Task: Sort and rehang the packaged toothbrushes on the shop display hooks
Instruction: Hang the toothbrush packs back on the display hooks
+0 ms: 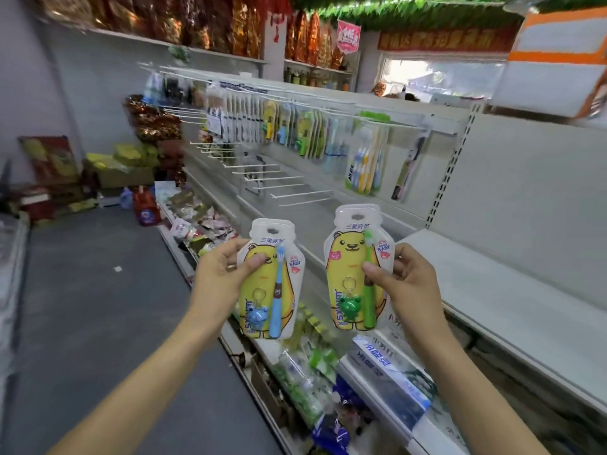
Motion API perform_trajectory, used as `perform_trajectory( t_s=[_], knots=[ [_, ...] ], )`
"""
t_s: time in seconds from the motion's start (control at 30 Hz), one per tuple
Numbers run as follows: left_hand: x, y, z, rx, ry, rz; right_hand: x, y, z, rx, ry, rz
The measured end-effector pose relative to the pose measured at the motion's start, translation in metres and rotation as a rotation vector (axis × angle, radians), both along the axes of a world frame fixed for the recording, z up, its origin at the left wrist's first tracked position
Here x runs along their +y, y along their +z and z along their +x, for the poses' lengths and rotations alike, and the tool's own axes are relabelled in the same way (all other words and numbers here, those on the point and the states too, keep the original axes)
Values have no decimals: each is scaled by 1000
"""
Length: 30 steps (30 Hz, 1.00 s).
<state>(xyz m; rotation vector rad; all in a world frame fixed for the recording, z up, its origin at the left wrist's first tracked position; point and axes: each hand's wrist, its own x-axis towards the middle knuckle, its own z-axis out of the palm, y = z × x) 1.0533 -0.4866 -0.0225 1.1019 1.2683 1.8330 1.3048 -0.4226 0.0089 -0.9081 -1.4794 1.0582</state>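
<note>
My left hand [223,274] grips a yellow bear-print pack with a blue toothbrush [274,290] and a blue keyring toy. My right hand [404,284] grips a matching pack with a green toothbrush [353,274] and a green frog toy. Both packs are upright, side by side, in front of the shelving. Above them, several bare white display hooks [295,195] stick out from the back panel. Higher up, a rail of hooks carries hanging toothbrush packs [295,129], and a yellow and blue multi-pack [366,165] hangs further right.
A bare white shelf [512,290] runs to the right. Below my hands lie toothpaste boxes [387,369] and loose packs [305,382]. Snack bags [203,221] fill the lower shelf to the left. The grey aisle floor [92,307] is at left, with boxes [115,169] at its far end.
</note>
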Motion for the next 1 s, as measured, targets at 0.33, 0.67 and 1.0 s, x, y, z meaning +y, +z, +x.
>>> perform_trajectory(
  t_s=[0.33, 0.67, 1.0],
  knots=[
    [2, -9, -113, 32, 136, -26, 41, -1, -133, 3, 117, 11],
    [66, -23, -216, -7, 186, -52, 124, -16, -251, 5, 205, 13],
    [197, -27, -323, 9, 65, -148, 260, -15, -356, 59, 192, -1]
  ],
)
